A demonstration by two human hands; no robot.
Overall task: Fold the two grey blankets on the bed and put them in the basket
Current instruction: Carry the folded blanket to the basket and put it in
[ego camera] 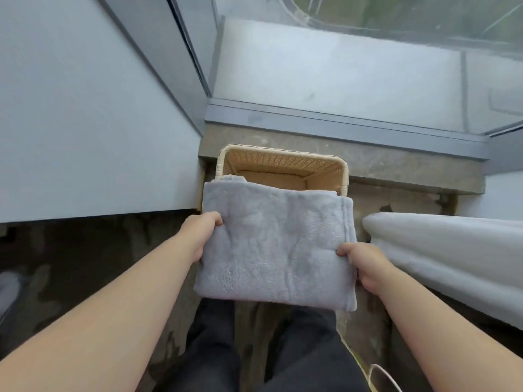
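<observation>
A folded grey blanket (277,244) hangs flat in the air in front of me, held by both sides. My left hand (199,236) grips its left edge and my right hand (363,264) grips its right edge. Just beyond and below it a woven tan basket (283,161) stands on the floor by the window. The blanket's far edge covers the basket's near rim. The basket's visible inside shows only its bare bottom. No second grey blanket is in view.
A white wall panel (85,123) rises on the left. The glass window and its grey sill (339,125) lie behind the basket. A white bed edge (452,250) juts in at the right. My dark-trousered legs (254,349) stand on the mottled floor below.
</observation>
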